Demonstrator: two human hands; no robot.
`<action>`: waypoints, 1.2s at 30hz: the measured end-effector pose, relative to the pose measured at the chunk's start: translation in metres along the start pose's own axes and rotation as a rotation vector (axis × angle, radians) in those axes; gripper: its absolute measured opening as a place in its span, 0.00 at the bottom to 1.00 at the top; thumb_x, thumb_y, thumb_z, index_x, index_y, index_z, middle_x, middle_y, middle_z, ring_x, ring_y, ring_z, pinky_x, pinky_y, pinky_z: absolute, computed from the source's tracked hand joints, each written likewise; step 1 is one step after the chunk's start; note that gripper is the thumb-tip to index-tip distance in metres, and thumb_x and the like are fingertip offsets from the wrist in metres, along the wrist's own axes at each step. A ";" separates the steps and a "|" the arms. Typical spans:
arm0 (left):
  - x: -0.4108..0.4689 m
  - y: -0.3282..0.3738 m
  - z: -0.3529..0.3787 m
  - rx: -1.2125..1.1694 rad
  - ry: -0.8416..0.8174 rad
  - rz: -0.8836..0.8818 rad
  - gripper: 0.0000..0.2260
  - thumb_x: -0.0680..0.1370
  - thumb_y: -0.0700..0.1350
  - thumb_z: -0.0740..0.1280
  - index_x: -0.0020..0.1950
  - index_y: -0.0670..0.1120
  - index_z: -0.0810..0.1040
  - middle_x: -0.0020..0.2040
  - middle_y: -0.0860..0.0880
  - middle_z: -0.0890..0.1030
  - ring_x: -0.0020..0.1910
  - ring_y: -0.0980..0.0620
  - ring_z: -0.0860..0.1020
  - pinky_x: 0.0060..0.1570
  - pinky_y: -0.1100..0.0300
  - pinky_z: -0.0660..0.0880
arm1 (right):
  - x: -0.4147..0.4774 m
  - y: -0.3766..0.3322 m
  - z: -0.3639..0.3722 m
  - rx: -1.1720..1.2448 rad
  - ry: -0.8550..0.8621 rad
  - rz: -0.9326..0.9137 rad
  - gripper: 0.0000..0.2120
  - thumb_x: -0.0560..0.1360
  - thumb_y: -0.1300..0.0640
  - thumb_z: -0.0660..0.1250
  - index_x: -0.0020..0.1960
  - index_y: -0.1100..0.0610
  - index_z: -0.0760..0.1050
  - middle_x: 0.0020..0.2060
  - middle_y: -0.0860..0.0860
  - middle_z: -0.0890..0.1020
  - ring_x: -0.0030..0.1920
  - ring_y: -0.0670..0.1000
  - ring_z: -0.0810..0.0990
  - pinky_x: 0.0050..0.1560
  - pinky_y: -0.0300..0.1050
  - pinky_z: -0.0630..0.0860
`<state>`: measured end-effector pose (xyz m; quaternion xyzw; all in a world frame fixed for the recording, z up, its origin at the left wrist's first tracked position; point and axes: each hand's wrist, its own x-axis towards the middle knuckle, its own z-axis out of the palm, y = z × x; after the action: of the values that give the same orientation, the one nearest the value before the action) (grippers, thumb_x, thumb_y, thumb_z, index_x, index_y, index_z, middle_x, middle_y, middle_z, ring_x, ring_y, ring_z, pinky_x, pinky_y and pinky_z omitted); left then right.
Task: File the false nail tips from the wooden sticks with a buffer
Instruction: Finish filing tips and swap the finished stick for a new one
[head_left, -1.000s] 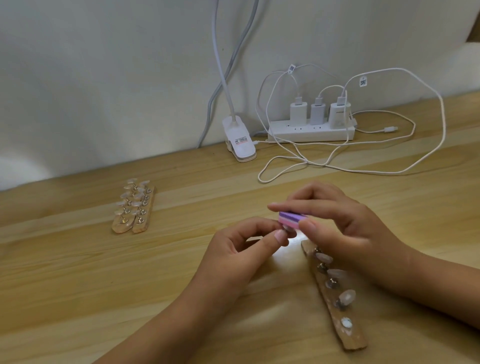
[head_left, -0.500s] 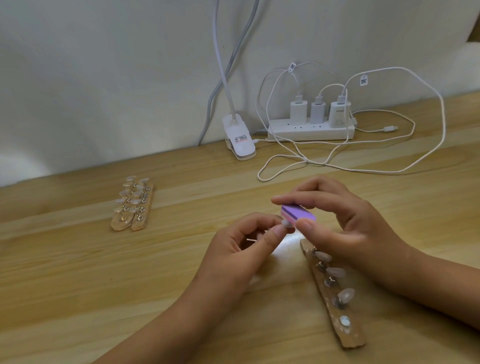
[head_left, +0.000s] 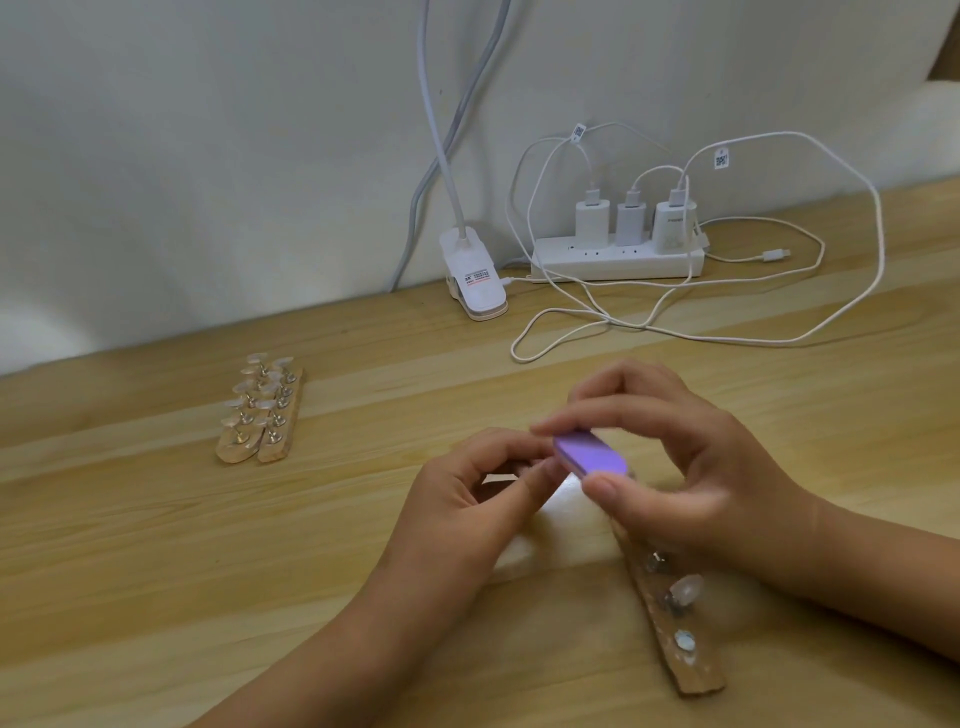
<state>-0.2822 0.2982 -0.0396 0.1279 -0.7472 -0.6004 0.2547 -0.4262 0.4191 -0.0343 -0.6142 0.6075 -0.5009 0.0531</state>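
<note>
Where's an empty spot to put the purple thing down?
Bare table between the pair of wooden sticks and the left hand, and in front of that pair. Crowded by the power strip and cables at the back, and around the stick under the right hand.

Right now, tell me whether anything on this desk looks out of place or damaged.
Nothing spilled or broken. The near wooden stick lies slanted, partly under the right hand, and its nearest mount seems to carry no nail tip. Behind, the white cables sprawl in loose loops, one plug unconnected.
</note>
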 end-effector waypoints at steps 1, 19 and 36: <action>0.000 0.000 0.000 0.016 0.005 0.002 0.02 0.72 0.50 0.73 0.43 0.57 0.85 0.42 0.52 0.84 0.43 0.56 0.80 0.44 0.65 0.75 | 0.000 0.000 0.001 -0.018 -0.009 -0.012 0.14 0.71 0.48 0.67 0.56 0.47 0.81 0.49 0.41 0.77 0.57 0.49 0.75 0.60 0.38 0.69; -0.003 0.003 0.001 0.040 0.031 -0.050 0.08 0.70 0.51 0.71 0.45 0.50 0.86 0.44 0.48 0.85 0.44 0.53 0.80 0.43 0.65 0.74 | 0.003 0.006 -0.004 0.110 -0.034 0.177 0.15 0.68 0.42 0.66 0.52 0.44 0.83 0.47 0.40 0.79 0.56 0.48 0.77 0.56 0.37 0.70; 0.003 0.003 -0.003 -0.240 0.072 -0.152 0.03 0.71 0.47 0.75 0.42 0.54 0.83 0.40 0.50 0.84 0.38 0.57 0.80 0.41 0.67 0.76 | 0.004 0.009 0.001 0.049 0.103 -0.078 0.21 0.73 0.51 0.71 0.65 0.50 0.74 0.56 0.46 0.75 0.57 0.53 0.75 0.55 0.40 0.72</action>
<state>-0.2827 0.2952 -0.0357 0.1741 -0.6486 -0.6980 0.2485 -0.4324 0.4136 -0.0387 -0.6093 0.5727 -0.5481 0.0175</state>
